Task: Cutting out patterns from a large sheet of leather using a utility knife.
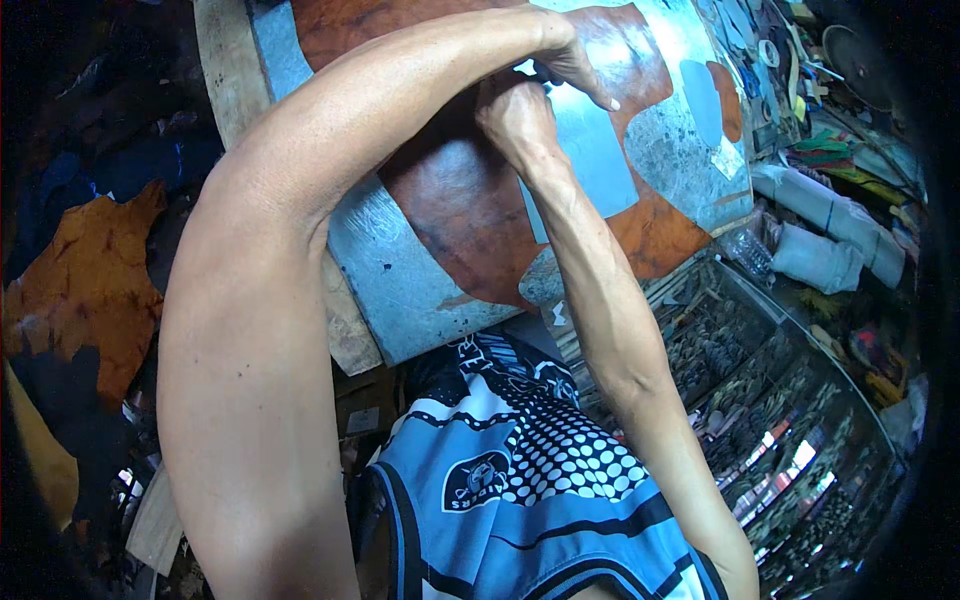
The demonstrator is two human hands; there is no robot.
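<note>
A large brown leather hide (455,215) lies across a worn metal-topped table (385,270). On the hide rests a flat grey-blue sheet (590,160) with straight edges. My left arm arches over from the left, and my left hand (572,58) is at the sheet's far end, a digit stretched out toward it. Just nearer to me, my right hand (518,112) is curled closed beside the sheet's left edge. Its fingertips are hidden behind the hand, so what it grips cannot be made out.
A grey rounded piece (703,105) and a small brown leather piece (726,100) lie at the table's right. Plastic-wrapped rolls (830,215) and a glass-topped case (770,400) stand to the right. Orange-brown leather (85,285) hangs at the left.
</note>
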